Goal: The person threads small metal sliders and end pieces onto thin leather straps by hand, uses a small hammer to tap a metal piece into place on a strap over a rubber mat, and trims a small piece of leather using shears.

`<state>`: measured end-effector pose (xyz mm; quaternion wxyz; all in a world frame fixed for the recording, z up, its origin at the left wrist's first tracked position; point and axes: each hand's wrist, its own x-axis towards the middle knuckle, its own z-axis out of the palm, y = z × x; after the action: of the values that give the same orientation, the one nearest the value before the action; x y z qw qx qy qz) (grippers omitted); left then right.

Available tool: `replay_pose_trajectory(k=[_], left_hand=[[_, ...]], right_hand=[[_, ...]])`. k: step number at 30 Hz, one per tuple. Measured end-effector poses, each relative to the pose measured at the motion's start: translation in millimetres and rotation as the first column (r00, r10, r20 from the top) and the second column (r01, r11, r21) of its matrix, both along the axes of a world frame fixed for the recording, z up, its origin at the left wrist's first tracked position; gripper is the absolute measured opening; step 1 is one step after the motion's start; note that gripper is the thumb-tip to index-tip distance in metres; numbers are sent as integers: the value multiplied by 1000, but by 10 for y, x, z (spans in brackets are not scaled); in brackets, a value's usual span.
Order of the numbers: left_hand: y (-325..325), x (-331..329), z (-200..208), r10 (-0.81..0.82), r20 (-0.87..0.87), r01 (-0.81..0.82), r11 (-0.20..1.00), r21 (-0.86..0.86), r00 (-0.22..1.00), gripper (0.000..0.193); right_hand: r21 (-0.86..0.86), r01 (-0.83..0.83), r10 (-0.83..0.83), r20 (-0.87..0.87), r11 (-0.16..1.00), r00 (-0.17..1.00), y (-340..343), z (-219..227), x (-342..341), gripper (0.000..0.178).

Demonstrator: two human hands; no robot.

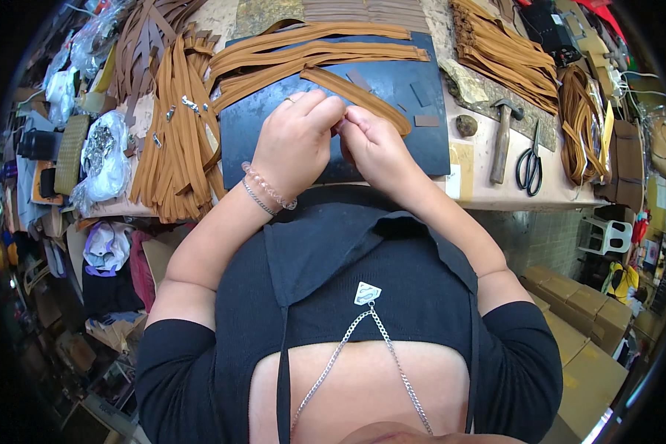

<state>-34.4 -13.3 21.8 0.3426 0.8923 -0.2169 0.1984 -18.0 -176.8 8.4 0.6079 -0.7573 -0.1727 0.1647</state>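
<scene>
My left hand [300,137] and my right hand [377,144] meet above the near part of a black board [266,111]. Their fingertips are pinched together, and whatever sits between them is too small and covered to make out. Just beyond my right hand a single brown zipper strip [355,92] slants across the board, its near end curving down beside that hand. More long brown zipper strips [318,52] lie over the board's far half. Small dark flat pieces [425,120] rest on its right side.
A thick bundle of brown zippers [177,140] hangs over the table's near edge at left, with small silvery zipper sliders [190,103] on it. Right of the board are a hammer [501,140], black-handled scissors [529,170], a round dark lump [466,126] and further zipper bundles [503,55].
</scene>
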Motion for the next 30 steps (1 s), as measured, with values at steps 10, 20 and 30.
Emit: replay_pose_trajectory(k=[10,20,30], left_hand=[[-63,42,-497,61,84,-56,996,-64,995,21],[-20,-3,-698,140,45,-136,987,-84,989,20],[27,72,-964,-90,-471,-287,689,-666,877,6]], right_hand=[[-46,-11,-6,-343,999,939,34,-254,204,26],[-40,-43,22,-426,998,904,101,-446,285,23],[-413,69,111,395,908,912,80,-518,270,29]])
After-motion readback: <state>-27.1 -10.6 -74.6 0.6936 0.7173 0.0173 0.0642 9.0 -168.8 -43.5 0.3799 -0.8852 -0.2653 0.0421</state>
